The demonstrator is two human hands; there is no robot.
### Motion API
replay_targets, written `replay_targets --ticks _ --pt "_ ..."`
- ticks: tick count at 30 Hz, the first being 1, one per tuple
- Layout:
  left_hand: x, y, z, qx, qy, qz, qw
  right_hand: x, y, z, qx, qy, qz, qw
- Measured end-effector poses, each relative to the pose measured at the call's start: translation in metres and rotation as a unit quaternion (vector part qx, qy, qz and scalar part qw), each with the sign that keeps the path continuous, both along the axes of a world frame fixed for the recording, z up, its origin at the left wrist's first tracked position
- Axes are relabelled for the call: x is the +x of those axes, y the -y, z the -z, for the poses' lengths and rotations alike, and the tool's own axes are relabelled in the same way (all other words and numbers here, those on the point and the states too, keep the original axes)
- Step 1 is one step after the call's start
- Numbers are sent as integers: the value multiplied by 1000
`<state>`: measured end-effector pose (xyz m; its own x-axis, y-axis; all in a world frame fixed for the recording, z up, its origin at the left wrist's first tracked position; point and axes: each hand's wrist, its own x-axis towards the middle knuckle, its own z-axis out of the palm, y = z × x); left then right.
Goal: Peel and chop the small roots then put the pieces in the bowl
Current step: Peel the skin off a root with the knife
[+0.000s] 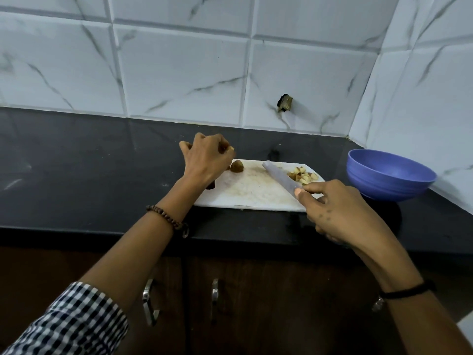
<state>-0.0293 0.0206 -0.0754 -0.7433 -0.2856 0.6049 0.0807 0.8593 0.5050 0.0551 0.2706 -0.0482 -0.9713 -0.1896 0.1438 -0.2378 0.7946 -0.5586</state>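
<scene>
Left hand [207, 157] is up over the far left corner of the cutting board [245, 193], fingers curled in tight, knuckles toward the camera. There's a pale speck at the fingertips, but whether it is pinching anything there I cannot tell. Just beside that hand, one brown root [236, 166] sits unpeeled on the board's far left edge, apart from everything else. Over to the right hand [340, 208]: it's wrapped round the handle of the knife [281, 176], thumb pressed on the base of the blade, and the pale blade slants up and left across the board, tip near the far edge. Behind the blade, at the board's far right corner, a little heap of chopped pieces [303, 175] lies, pale cut faces with brown skin showing on some. The blue bowl [389, 175] stands on the black counter [76, 162] just beside the board's right end, close to the corner of the tiled wall [179, 73]. A bead bracelet [167, 219] rings the left wrist, a black band [407, 290] the right, and a checked sleeve [76, 316] covers the left upper arm. Below the counter's edge, metal cabinet handles [151, 303] catch the light.
</scene>
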Motion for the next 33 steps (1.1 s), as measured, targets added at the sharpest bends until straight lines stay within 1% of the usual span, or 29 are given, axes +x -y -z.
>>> replay_targets --ticks 5,10,13,17,24,28,31,33 --pt "4 -3 2 -44 76 16 996 -4 0 3 -3 0 -4 1000" --pt "6 -4 1 -46 90 3 995 -5 -1 3 -5 -4 -10 1000" --pt "8 -5 2 -64 115 13 991 -5 -2 3 -13 -4 -10 1000" --pt "7 -5 3 -74 129 21 989 -6 -1 3 -13 2 -7 1000" --pt "3 -4 4 -79 118 26 989 -7 0 2 -11 -3 -12 1000" --pt "0 -4 5 -69 114 22 991 -7 3 -1 -19 14 -15 1000" --pt "0 -4 3 -84 56 9 995 -6 4 0 -52 25 -13 998" --pt "-1 -7 0 -74 -5 20 997 -5 4 2 -107 54 -14 993"
